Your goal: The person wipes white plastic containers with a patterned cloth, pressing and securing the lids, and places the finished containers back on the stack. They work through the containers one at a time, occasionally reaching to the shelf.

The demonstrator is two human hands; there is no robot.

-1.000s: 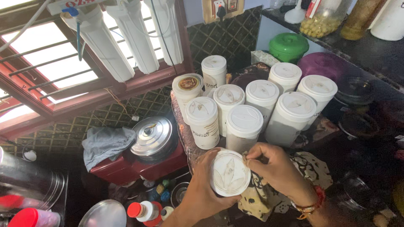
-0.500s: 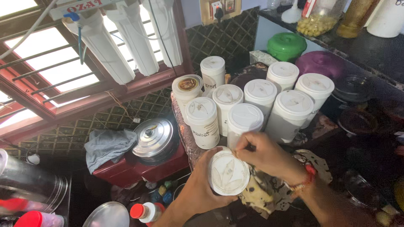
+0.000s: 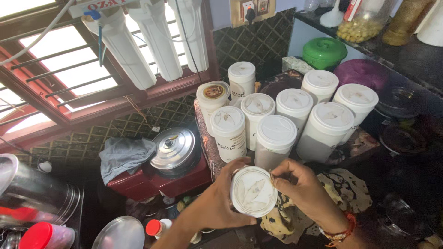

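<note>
1. White-lidded jar sits slightly lower and further right in the head view than 1.0 s ago
2. Right hand: wrist was bent in over the lid edge, now straighter, fingertips at the lid's upper right rim
3. Left hand grip shifted, thumb now along the lid's top left
4. Camera has tilted: the red-capped bottle has moved up in view

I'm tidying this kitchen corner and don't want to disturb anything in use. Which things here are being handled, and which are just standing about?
Being handled:
white lidded jar, gripped by the left hand, right hand at its lid rim.

Standing about:
cluster of white jars
green container
steel lidded pot
grey cloth
red-capped bottle
</note>
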